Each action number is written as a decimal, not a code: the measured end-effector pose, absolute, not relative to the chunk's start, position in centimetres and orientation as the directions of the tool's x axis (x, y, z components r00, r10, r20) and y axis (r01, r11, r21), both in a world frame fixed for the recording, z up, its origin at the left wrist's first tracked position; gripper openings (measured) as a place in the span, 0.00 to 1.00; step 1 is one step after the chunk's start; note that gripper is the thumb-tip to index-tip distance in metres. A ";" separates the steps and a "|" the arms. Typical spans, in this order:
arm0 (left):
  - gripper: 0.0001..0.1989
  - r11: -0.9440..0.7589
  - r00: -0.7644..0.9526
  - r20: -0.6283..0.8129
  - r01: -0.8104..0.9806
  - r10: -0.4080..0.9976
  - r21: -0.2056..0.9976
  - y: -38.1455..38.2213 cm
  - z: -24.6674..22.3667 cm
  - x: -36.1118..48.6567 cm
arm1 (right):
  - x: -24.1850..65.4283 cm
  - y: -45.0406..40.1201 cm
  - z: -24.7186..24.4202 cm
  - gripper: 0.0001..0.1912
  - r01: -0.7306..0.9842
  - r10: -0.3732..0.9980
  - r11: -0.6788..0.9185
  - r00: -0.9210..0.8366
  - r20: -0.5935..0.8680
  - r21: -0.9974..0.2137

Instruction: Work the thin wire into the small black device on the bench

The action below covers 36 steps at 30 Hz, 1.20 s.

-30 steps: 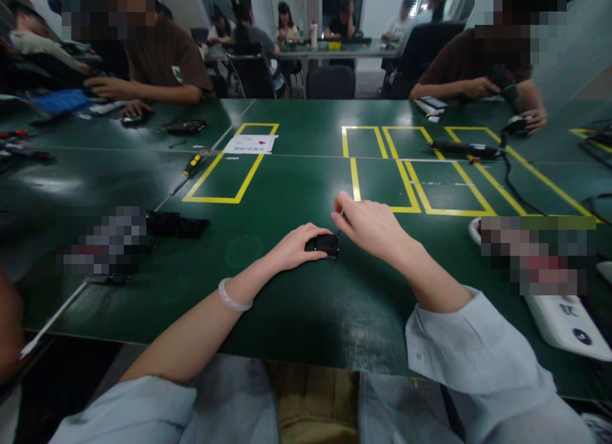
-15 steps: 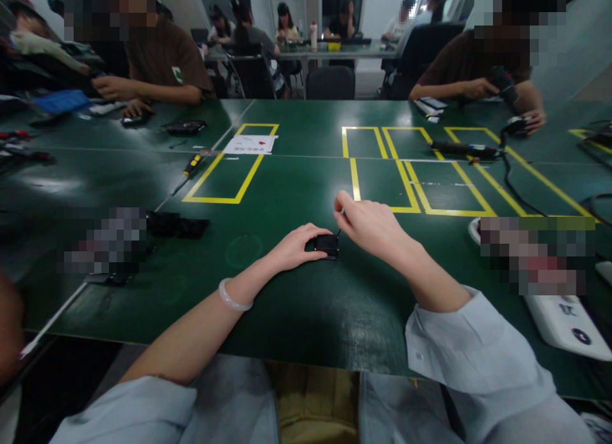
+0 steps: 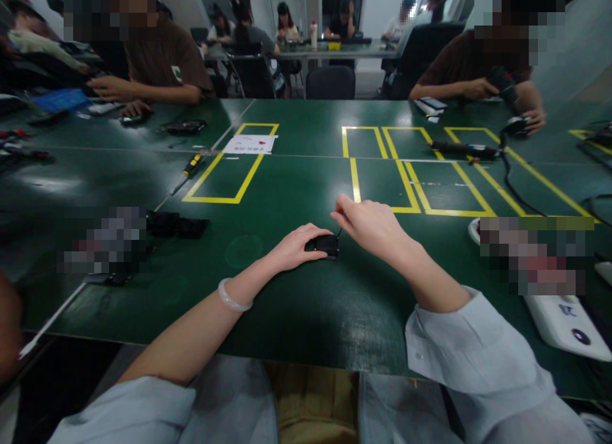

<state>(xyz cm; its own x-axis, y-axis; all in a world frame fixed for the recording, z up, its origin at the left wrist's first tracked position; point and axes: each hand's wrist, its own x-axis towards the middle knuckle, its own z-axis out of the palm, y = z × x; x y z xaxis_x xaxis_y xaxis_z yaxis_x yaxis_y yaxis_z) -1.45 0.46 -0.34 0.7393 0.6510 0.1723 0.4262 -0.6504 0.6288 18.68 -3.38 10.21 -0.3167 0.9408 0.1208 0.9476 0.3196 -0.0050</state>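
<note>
On the green table [image 3: 296, 310] in front of me lies a small black rectangular part [image 3: 327, 245]. My left hand [image 3: 297, 246] grips its left side, thumb at the near edge and fingers at the far edge. Above and to the right, my right hand [image 3: 370, 224] is closed in a pinch around a thin dark rod-like tool [image 3: 339, 232]. The tool slants down, its lower end at the part's right edge near a small shiny spot. My fingers hide its upper end, so its exact kind does not show.
A yellow-and-black screwdriver [image 3: 192, 166] lies to the left, black parts [image 3: 191, 227] nearer me. Yellow tape outlines [image 3: 239, 200] and a white paper [image 3: 251, 144] mark the table. A white device [image 3: 568, 326] is at right. Two people sit opposite; a black tool [image 3: 463, 150] lies there.
My right hand has shifted very slightly, its fingertips a little lower and to the left. The left hand and the black part stay in place.
</note>
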 end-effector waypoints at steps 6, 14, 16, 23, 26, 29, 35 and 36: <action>0.22 -0.640 0.739 0.158 0.432 0.655 0.635 0.4 -0.1 -1.5 | 18.6 -3.4 10.0 0.13 0.947 0.938 0.322 -0.317 0.137 -0.012; 0.22 -0.641 0.743 0.146 0.440 0.653 0.629 0.4 0.0 -1.5 | 18.9 -3.6 10.0 0.15 0.941 0.933 0.335 -0.324 0.159 -0.042; 0.22 -0.638 0.742 0.143 0.442 0.655 0.631 0.4 0.1 -1.5 | 18.9 -3.6 10.1 0.16 0.944 0.938 0.325 -0.316 0.140 -0.050; 0.21 -0.636 0.736 0.145 0.448 0.661 0.628 0.3 0.2 -1.4 | 19.0 -3.5 10.2 0.16 0.953 0.950 0.301 -0.296 0.104 -0.031; 0.21 -0.638 0.735 0.149 0.446 0.661 0.628 0.3 0.3 -1.4 | 19.0 -3.5 10.2 0.15 0.949 0.947 0.310 -0.303 0.108 -0.055; 0.21 -0.640 0.737 0.153 0.441 0.658 0.630 0.2 0.4 -1.4 | 19.1 -3.5 10.2 0.14 0.944 0.944 0.319 -0.310 0.111 -0.077; 0.21 -0.636 0.736 0.152 0.439 0.660 0.634 0.3 0.1 -1.5 | 19.2 -3.1 10.2 0.15 0.937 0.936 0.340 -0.329 0.128 -0.081; 0.21 -0.637 0.737 0.155 0.436 0.658 0.636 0.3 0.1 -1.5 | 19.2 -3.0 10.1 0.15 0.937 0.935 0.340 -0.329 0.131 -0.080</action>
<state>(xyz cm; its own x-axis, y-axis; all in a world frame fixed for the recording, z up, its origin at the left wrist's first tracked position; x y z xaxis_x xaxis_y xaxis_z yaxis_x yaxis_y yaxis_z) -1.46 0.30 0.10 0.7365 0.6585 0.1547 0.4357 -0.6368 0.6361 19.18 -3.04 10.13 -0.3286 0.9353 0.1311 0.9368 0.3404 -0.0804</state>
